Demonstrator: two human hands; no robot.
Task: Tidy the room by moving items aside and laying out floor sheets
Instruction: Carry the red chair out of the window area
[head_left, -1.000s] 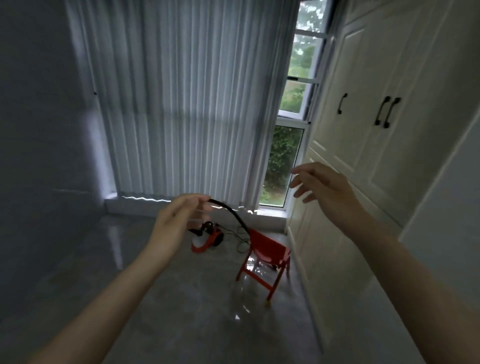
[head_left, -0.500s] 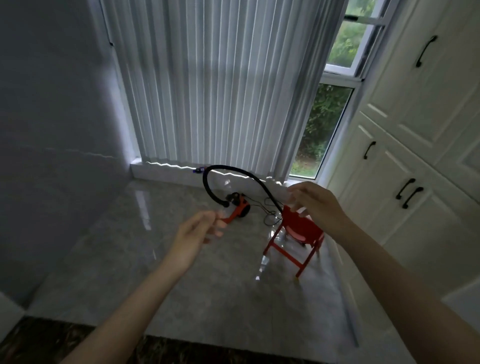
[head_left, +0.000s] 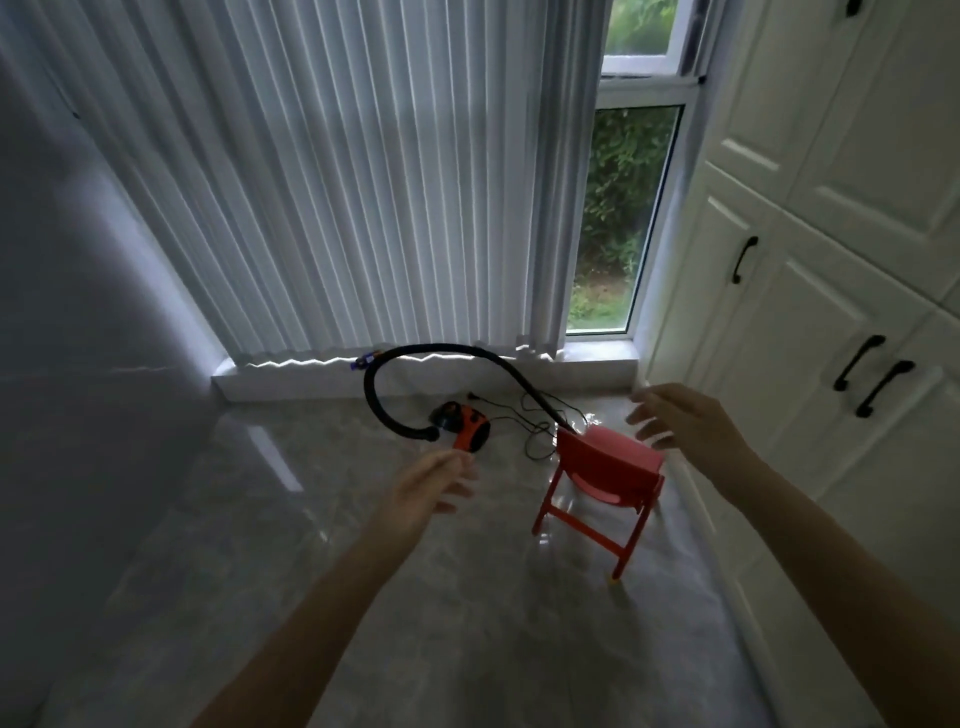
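Two bare hands extend into the lower half of the frame, neither holding anything: the left hand (head_left: 434, 486) at centre has loosely spread fingers above the floor, and the right hand (head_left: 685, 423) at centre right has its fingers splayed just above the top edge of the red chair (head_left: 605, 478), contact not confirmed. White vertical blinds (head_left: 363, 182) cover the upper centre, ending at a low white sill (head_left: 322, 376). An uncovered window strip (head_left: 618, 218) at upper right shows greenery outside. White cabinet doors (head_left: 831, 234) with black handles run down the right edge. Glossy grey marble-look floor (head_left: 363, 597) fills the lower frame. The chair stands at centre right near the cabinets, back toward the camera, seat tilted. Left of it, near the sill, lies an orange and black vacuum unit (head_left: 465, 423). Its black hose (head_left: 441, 353) arcs up across the sill and comes down behind the chair back. Thin black cable (head_left: 535, 431) lies tangled on the floor between vacuum and chair.
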